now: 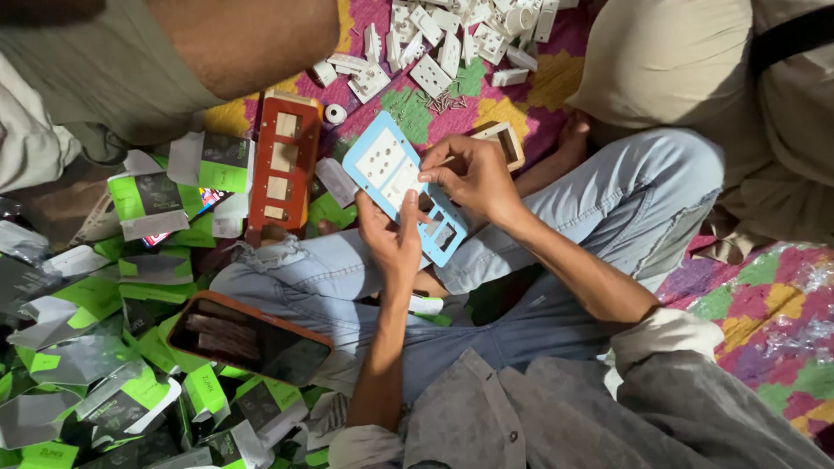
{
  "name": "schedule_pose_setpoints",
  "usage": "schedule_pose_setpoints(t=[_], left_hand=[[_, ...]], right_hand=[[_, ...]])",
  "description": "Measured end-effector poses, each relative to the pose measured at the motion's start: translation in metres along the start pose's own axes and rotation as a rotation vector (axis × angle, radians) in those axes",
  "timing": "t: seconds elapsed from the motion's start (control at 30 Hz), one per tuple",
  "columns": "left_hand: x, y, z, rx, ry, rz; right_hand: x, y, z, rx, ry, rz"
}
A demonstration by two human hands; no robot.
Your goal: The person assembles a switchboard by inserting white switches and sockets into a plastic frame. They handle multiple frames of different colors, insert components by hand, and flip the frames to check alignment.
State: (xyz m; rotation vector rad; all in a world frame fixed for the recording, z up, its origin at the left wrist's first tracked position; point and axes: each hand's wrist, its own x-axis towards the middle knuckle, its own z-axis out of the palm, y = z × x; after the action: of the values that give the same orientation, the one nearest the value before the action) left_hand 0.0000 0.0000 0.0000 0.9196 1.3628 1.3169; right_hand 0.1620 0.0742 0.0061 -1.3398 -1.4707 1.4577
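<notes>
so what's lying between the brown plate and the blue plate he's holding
In the head view, a small grey-white packet lies on the cloth between the brown plate and the blue plate.

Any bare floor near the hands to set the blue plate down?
Bare patterned mat beyond the right knee, and a small patch between white parts pile and wooden frame. Left side is packed with green-grey boxes.

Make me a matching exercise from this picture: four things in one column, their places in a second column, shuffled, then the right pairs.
Things:
1. light blue plate
2. orange frame
3. white plastic parts
4. green and grey packets

Places:
A. heaped at the person's left side
B. held in both hands
C. piled at the top on the patterned cloth
D. lying flat, left of the blue plate

Pairs: 1-B, 2-D, 3-C, 4-A
</notes>
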Motion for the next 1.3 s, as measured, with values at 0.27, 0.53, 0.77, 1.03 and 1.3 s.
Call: schedule_pose_setpoints(t=[0.27, 0.53, 0.77, 1.03, 1.3], left_hand=[[0.018, 0.04, -0.005, -0.351, 0.071, -0.082], [0.02, 0.086, -0.011, 0.612, -0.101, 0.434], [0.021, 0.094, -0.005, 0.986, -0.381, 0.614], [0.02, 0.078, -0.01, 0.994, -0.364, 0.711], [0.021, 0.075, -0.007, 1.004, -0.395, 0.724]], right_hand=[[-0.004, -0.061, -0.01, 0.081, -0.264, -0.023], [0.005, -0.081, -0.047, 0.101, -0.272, 0.093], [0.001, -0.088, -0.071, -0.028, -0.352, 0.08], [0.0, -0.088, -0.082, -0.051, -0.402, 0.029], [0.002, -0.094, -0.087, -0.222, -0.431, -0.123]])
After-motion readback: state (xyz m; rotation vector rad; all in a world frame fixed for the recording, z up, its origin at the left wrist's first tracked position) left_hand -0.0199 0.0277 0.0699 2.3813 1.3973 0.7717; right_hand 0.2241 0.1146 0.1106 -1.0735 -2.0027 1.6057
